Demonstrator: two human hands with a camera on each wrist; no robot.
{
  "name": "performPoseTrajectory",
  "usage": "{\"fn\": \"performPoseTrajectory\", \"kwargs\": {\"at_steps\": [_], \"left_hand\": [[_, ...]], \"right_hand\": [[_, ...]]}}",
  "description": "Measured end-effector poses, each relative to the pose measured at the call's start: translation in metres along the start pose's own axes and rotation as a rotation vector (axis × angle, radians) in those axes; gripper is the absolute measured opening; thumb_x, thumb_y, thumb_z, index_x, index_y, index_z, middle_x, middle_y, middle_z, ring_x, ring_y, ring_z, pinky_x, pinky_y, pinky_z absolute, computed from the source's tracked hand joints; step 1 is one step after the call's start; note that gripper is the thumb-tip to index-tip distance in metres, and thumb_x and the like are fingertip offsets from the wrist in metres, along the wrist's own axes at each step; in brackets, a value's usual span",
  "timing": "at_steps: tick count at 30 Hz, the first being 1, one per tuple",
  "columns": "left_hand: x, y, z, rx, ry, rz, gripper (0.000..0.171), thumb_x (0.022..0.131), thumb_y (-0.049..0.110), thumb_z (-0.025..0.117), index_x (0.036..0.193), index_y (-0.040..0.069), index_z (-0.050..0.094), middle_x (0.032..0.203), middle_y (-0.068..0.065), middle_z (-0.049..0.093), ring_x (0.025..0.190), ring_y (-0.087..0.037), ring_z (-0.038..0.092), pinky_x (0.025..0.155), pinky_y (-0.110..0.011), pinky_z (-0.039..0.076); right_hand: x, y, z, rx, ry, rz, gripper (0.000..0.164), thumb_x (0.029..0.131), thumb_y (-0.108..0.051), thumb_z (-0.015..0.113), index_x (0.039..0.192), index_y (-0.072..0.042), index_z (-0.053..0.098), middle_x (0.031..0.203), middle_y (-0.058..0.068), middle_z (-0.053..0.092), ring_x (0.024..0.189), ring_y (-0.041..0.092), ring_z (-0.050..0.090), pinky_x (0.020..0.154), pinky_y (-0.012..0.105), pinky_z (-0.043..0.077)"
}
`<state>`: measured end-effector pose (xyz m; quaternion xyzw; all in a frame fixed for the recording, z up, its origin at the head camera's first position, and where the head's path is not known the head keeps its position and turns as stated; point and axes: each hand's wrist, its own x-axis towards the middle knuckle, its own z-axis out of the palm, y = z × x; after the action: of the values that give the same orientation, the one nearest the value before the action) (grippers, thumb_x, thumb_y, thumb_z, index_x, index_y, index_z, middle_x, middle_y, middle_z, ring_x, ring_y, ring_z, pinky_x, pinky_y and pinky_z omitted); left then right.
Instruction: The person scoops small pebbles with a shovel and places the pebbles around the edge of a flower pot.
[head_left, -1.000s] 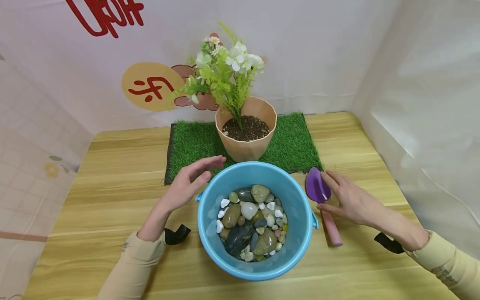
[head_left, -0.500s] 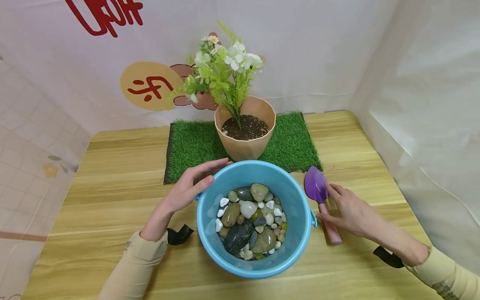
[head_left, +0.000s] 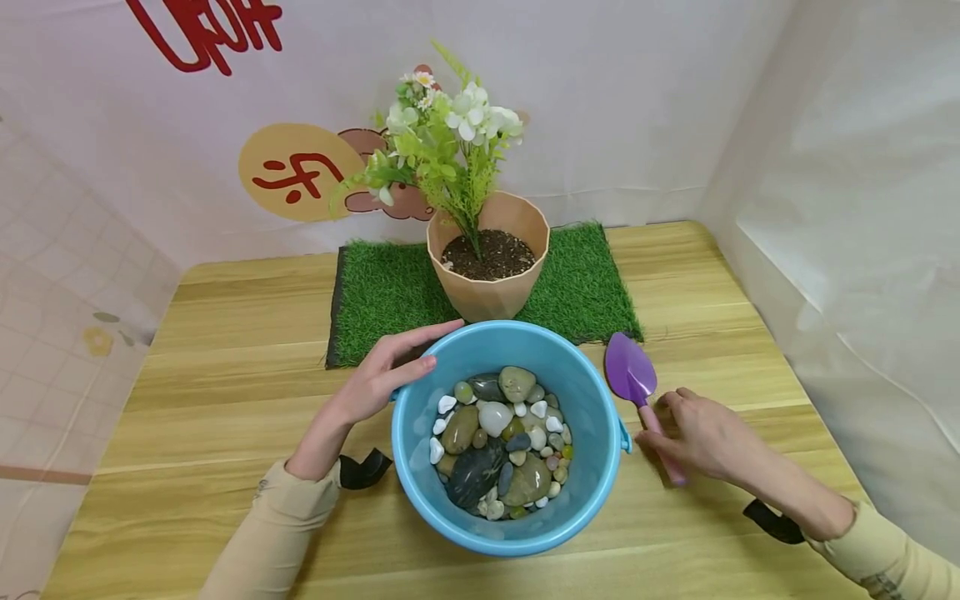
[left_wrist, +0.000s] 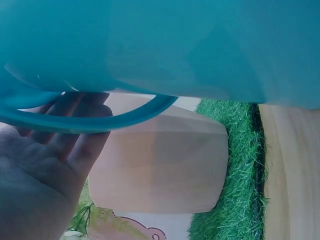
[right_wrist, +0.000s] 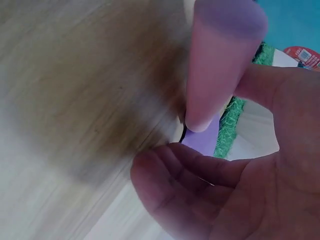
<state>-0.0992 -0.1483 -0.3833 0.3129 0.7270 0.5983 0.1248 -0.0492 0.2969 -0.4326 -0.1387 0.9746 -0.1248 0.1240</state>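
Observation:
In the head view my left hand (head_left: 372,381) rests at the left rim of a light blue bucket (head_left: 506,546), its thumb over the rim and its fingers extended along the outside. The left wrist view shows those fingers (left_wrist: 92,135) behind the bucket's blue side loop (left_wrist: 125,120). On the right, my right hand (head_left: 708,433) is at a garden trowel with a purple blade (head_left: 628,367) and pink handle (right_wrist: 217,65). Its thumb lies across the handle and its bent fingers (right_wrist: 200,162) are beside it, with a gap showing in the right wrist view. Wet stones (head_left: 528,479) fill the bucket's bottom.
Behind the bucket, a peach flowerpot (head_left: 487,297) with soil and a flowering plant (head_left: 457,150) stands on a green grass mat (head_left: 382,292). The wooden table (head_left: 247,358) meets white cloth walls (head_left: 637,108) at the back and right.
My left hand has come in against the bucket's rim. My right hand has slid from the trowel's blade down to its handle, and the trowel has turned slightly.

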Motion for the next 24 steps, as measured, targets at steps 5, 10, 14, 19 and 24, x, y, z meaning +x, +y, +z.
{"fn": "performPoseTrajectory", "kwargs": {"at_steps": [5, 10, 14, 19, 24], "left_hand": [[0.001, 0.001, 0.0, -0.031, 0.0, -0.031, 0.05, 0.108, 0.011, 0.042, 0.155, -0.007, 0.045, 0.146, -0.035, 0.058, 0.121, -0.01, 0.072, 0.096, -0.033, 0.063], [0.002, 0.003, 0.002, -0.038, 0.003, -0.056, 0.051, 0.107, 0.008, 0.045, 0.155, -0.007, 0.044, 0.147, -0.034, 0.058, 0.12, -0.013, 0.073, 0.095, -0.036, 0.064], [0.001, 0.003, 0.003, -0.045, 0.002, -0.073, 0.051, 0.108, 0.009, 0.044, 0.157, -0.006, 0.043, 0.149, -0.033, 0.057, 0.121, -0.019, 0.073, 0.095, -0.039, 0.064], [0.0, 0.003, 0.003, -0.049, 0.003, -0.094, 0.051, 0.109, 0.012, 0.043, 0.158, -0.005, 0.042, 0.149, -0.033, 0.058, 0.121, -0.031, 0.073, 0.094, -0.041, 0.064], [0.0, 0.004, 0.003, -0.047, 0.002, -0.101, 0.051, 0.109, 0.012, 0.043, 0.158, -0.005, 0.042, 0.147, -0.033, 0.06, 0.119, -0.04, 0.072, 0.093, -0.042, 0.065]], "right_hand": [[0.001, 0.004, 0.001, 0.05, -0.032, 0.029, 0.024, 0.095, -0.029, 0.073, 0.089, -0.006, 0.069, 0.068, -0.002, 0.058, 0.06, 0.011, 0.05, 0.052, 0.027, 0.041], [0.003, 0.013, -0.001, 0.105, -0.053, 0.046, 0.018, 0.095, -0.023, 0.07, 0.09, -0.006, 0.069, 0.065, -0.004, 0.057, 0.056, 0.01, 0.048, 0.048, 0.025, 0.037], [0.004, 0.021, -0.005, 0.169, -0.057, 0.078, 0.024, 0.097, -0.023, 0.068, 0.105, -0.001, 0.066, 0.069, -0.002, 0.06, 0.059, 0.013, 0.049, 0.05, 0.026, 0.038], [0.007, 0.027, -0.011, 0.221, -0.062, 0.093, 0.03, 0.099, -0.024, 0.067, 0.117, 0.0, 0.065, 0.069, -0.003, 0.06, 0.061, 0.012, 0.049, 0.052, 0.026, 0.04], [0.012, 0.028, -0.019, 0.179, -0.013, 0.067, 0.026, 0.102, -0.03, 0.066, 0.112, -0.006, 0.072, 0.058, -0.008, 0.041, 0.055, 0.008, 0.037, 0.051, 0.025, 0.034]]}}
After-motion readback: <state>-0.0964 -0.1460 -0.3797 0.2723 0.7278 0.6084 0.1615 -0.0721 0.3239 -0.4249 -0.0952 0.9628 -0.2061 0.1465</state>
